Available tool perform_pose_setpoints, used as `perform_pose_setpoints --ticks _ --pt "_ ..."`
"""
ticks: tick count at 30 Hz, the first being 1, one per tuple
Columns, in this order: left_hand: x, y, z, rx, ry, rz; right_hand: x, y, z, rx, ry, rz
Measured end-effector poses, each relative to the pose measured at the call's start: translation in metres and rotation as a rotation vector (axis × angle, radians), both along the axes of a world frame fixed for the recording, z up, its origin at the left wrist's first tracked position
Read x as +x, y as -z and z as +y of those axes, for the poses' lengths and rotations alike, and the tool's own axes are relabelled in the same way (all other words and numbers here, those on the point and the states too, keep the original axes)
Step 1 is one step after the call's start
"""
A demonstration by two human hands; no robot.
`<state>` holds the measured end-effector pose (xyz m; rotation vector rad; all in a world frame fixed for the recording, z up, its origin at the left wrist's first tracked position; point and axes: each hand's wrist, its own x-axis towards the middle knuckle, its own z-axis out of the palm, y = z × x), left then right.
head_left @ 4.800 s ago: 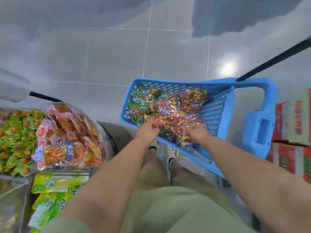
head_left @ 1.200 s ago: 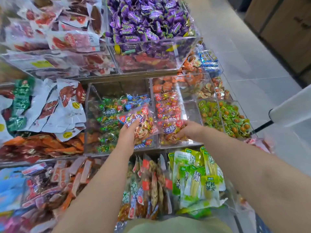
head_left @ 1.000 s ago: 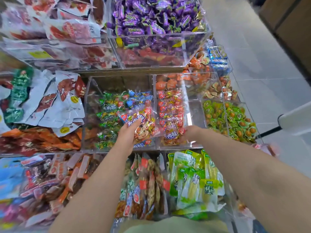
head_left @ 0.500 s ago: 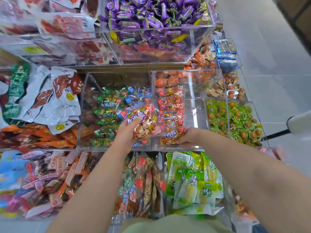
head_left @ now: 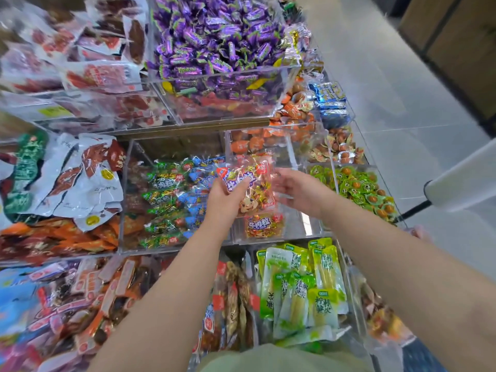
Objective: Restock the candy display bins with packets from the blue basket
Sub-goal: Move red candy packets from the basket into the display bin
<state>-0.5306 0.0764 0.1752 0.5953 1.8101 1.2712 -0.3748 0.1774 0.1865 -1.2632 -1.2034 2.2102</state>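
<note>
Far left of the narrow bin (head_left: 304, 224): white pouches (head_left: 80, 178) in a heap, orange packs (head_left: 56, 237) under them.

Just left of the narrow bin, sharing a wall with it: wide bin (head_left: 126, 189), clear, part filled with green and blue packets (head_left: 166, 200).

Left hand (head_left: 225, 202) is raised over the wall between the two bins. Its thumb lies across the front of a packet (head_left: 249, 181), with the other fingers curled behind, clamped on the lower left corner.

The packet is clear, with red corners and a cartoon face. It is held tilted in the air above the narrow bin's left half, resting on nothing. Directly under it, at the narrow bin's front, one red packet (head_left: 264, 225) stands against the clear front wall.

Behind the narrow bin, one tier up: purple sweets (head_left: 214, 44) piled high.

Right hand (head_left: 298, 191) hovers above the narrow bin's right half, palm toward the packet. Fingers are spread and loosely bent, holding nothing. They are blurred, so I cannot tell if the fingertips touch the packet's right edge.

Below the narrow bin's front: green pouches (head_left: 303, 285), upright.

Right of the narrow bin, in the next bin: green sweets (head_left: 359, 189).

Far right of it: white roll (head_left: 456, 181) on a black rod (head_left: 414, 208).
</note>
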Motion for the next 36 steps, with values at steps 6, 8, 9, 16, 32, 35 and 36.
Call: perform_pose_setpoints --ticks 6,8,9,16,32,35,36 --pt "0.017 -0.005 0.027 -0.106 0.144 0.266 0.004 -0.001 0.003 0.084 0.038 0.030" --pt "0.010 -0.004 0.031 -0.036 0.131 0.421 0.007 0.001 0.010 0.106 0.094 -0.007" --pt "0.003 -0.002 0.033 -0.016 0.083 0.518 0.008 0.005 0.016 0.150 0.145 -0.052" --pt "-0.033 0.026 0.065 -0.297 0.077 0.397 0.006 0.034 0.054 0.586 0.335 -0.528" --pt "-0.030 0.055 0.073 -0.273 0.006 0.623 -0.037 0.098 0.118 0.226 0.420 -0.661" --pt "-0.029 0.054 0.073 -0.275 0.015 0.627 -0.046 0.090 0.115 0.117 0.406 -0.671" --pt "-0.029 0.053 0.073 -0.272 0.018 0.627 -0.047 0.092 0.112 0.242 0.260 -0.809"
